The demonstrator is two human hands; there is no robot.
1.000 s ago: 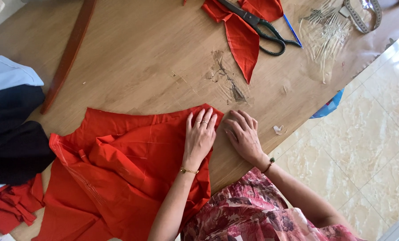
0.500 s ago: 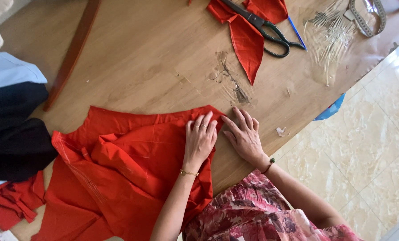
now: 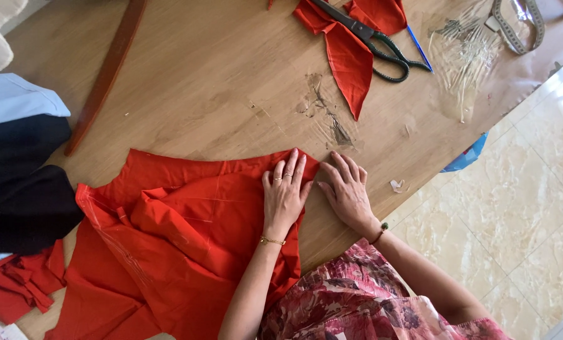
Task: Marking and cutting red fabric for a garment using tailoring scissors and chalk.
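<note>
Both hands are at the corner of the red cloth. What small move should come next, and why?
Probably the left hand should slide outward, flattening the red cloth, while the right hand holds its corner on the wooden table. Wrinkles and a folded ridge remain left of the hands.

The large cloth (image 3: 180, 239) lay on the table (image 3: 231, 94), the left hand (image 3: 284, 195) flat on its corner and the right hand (image 3: 347, 189) just beside it on bare wood. Beyond the cloth lay scissors (image 3: 372, 41) on a fabric scrap (image 3: 347, 56); folded garments (image 3: 23, 182) lay left of the cloth.
</note>
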